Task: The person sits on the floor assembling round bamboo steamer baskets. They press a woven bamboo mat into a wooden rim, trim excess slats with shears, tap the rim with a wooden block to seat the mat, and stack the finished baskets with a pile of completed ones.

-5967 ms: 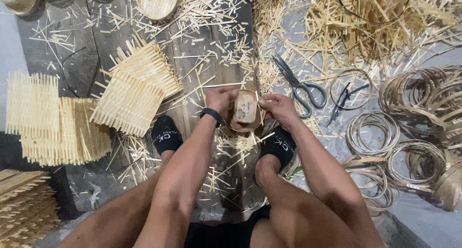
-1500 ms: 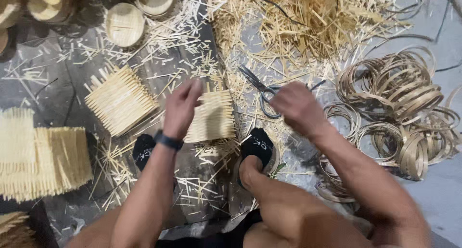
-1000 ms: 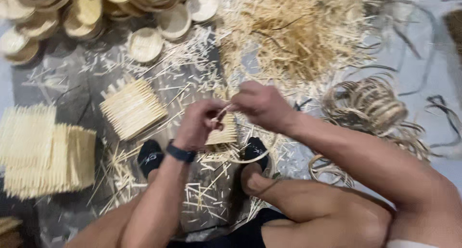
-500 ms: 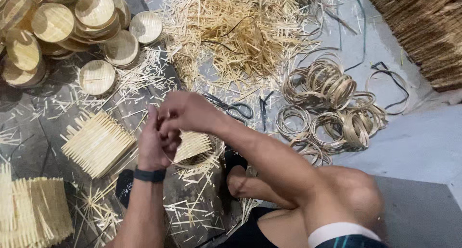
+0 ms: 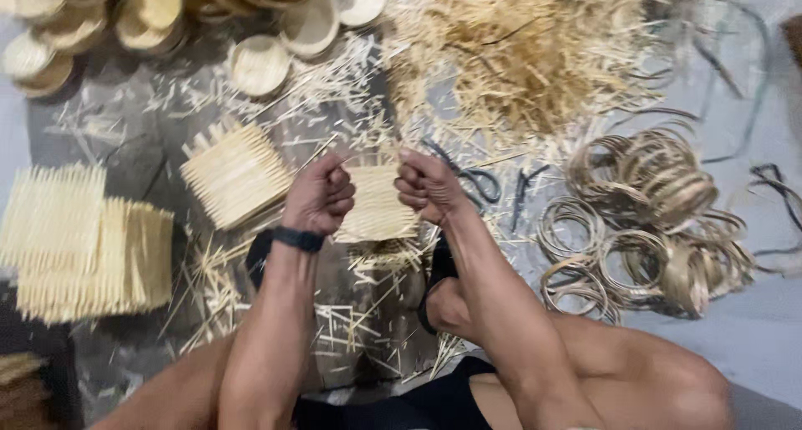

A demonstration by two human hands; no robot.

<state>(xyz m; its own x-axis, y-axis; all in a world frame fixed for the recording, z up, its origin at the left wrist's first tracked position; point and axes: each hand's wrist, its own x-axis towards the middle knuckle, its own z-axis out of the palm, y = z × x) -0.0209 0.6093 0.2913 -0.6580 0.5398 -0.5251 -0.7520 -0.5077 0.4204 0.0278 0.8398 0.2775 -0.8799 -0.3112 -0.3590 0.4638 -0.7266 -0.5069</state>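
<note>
A small woven mat [image 5: 378,203] of pale thin sticks is held between the two hands, low over the dark ground sheet [image 5: 125,138]. The left hand [image 5: 320,194] is closed into a fist at the mat's left edge, and a dark band [image 5: 298,239] is worn on its wrist. The right hand [image 5: 424,184] is also clenched, at the mat's top right corner. What is pinched inside each fist cannot be seen clearly.

A second mat [image 5: 236,173] is laid flat just left of the left hand. More mats [image 5: 83,242] are stacked further left, well apart from the hands.

Small round baskets [image 5: 259,63] are piled at the top left. Some are turned up like little bowls, and nothing can be seen inside them. One round basket is set alone, nearer to the second mat.

A big heap of loose sticks [image 5: 518,54] is seen at the top, above the right hand. Short cut bits [image 5: 359,313] are scattered on the sheet under the arms.

Black scissors [image 5: 472,175] are laid just right of the right hand. A pile of thin round rings [image 5: 643,213] is found further right, on the grey floor [image 5: 752,338].
</note>
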